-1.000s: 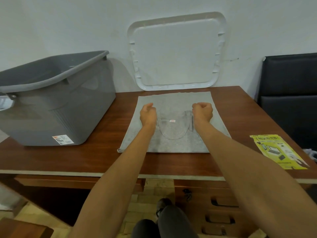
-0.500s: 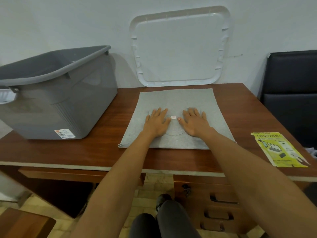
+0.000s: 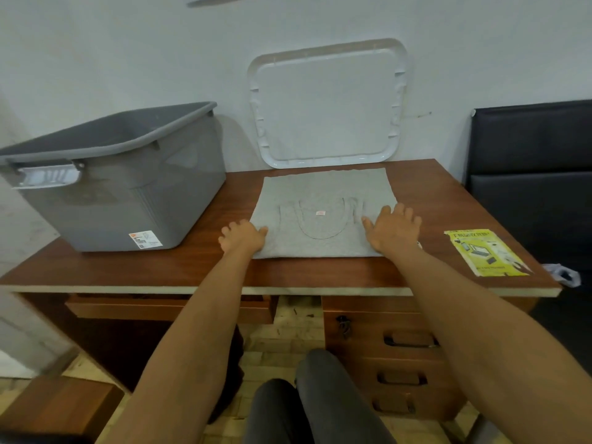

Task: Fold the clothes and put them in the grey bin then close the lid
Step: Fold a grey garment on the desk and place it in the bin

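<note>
A grey vest, folded once, lies flat in the middle of the wooden desk, neckline and small label facing up. My left hand rests flat at the vest's near left edge, thumb on the cloth. On the near right edge lies my right hand, fingers spread and straight. The open grey bin stands on the desk's left side. Its white lid leans upright against the wall behind the vest.
A yellow leaflet lies on the desk's right front corner. A black chair stands to the right of the desk. Drawers with handles sit under the desk on the right, and my knees are below the front edge.
My hands let go of the vest's straps, pressed flat at its centre, then slid apart to its left and right edges. The camera view tilted lower.
</note>
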A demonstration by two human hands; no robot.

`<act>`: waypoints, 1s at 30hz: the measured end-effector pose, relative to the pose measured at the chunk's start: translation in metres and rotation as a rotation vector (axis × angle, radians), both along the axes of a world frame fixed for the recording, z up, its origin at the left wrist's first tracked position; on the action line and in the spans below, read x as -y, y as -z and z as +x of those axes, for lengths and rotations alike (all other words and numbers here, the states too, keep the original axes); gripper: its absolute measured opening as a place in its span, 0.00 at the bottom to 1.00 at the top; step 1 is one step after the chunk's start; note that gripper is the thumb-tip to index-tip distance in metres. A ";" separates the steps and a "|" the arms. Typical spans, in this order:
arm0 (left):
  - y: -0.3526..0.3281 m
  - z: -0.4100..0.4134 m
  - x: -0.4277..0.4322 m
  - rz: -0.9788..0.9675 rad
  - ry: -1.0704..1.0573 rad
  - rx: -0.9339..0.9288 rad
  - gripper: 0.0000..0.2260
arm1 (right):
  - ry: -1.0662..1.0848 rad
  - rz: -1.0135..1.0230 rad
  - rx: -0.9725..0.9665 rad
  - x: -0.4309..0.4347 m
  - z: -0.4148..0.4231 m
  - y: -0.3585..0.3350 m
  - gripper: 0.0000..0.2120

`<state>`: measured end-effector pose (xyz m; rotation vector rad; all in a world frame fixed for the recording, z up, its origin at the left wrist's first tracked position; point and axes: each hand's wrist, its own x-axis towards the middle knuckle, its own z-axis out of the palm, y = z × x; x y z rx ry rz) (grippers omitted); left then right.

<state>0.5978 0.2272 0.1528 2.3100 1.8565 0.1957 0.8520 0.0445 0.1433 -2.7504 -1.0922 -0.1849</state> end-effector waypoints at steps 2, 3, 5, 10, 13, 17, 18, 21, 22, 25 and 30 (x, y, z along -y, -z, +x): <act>0.000 -0.015 0.008 -0.016 -0.035 -0.002 0.33 | 0.140 0.035 -0.106 0.012 -0.006 -0.001 0.29; 0.000 -0.022 0.010 -0.030 -0.051 0.018 0.33 | 0.198 0.043 -0.151 0.017 -0.009 -0.002 0.29; -0.002 -0.031 0.016 -0.083 -0.093 0.118 0.33 | 0.285 0.058 -0.211 0.024 -0.016 -0.004 0.29; -0.021 -0.043 0.035 -0.210 -0.115 0.275 0.27 | 0.455 0.173 -0.427 0.041 -0.024 -0.012 0.34; -0.024 -0.048 0.043 -0.283 -0.145 0.435 0.18 | 0.406 0.226 -0.503 0.049 -0.023 -0.018 0.27; -0.023 -0.055 0.049 -0.394 -0.234 0.813 0.10 | 0.409 0.526 -0.736 0.056 -0.022 -0.025 0.19; -0.024 -0.057 0.052 -0.414 -0.262 0.888 0.07 | 0.431 0.649 -0.859 0.056 -0.020 -0.025 0.18; -0.027 -0.064 0.059 -0.484 -0.316 1.062 0.05 | 0.507 0.983 -1.305 0.058 -0.009 -0.016 0.12; -0.028 -0.066 0.062 -0.509 -0.333 1.116 0.04 | 0.594 1.059 -1.373 0.057 -0.006 -0.012 0.11; -0.032 -0.070 0.064 -0.570 -0.396 1.273 0.06 | 0.669 1.258 -1.380 0.075 -0.019 -0.018 0.13; -0.042 -0.065 0.058 -0.630 -0.411 1.472 0.11 | 0.780 1.450 -1.195 0.066 0.000 -0.021 0.31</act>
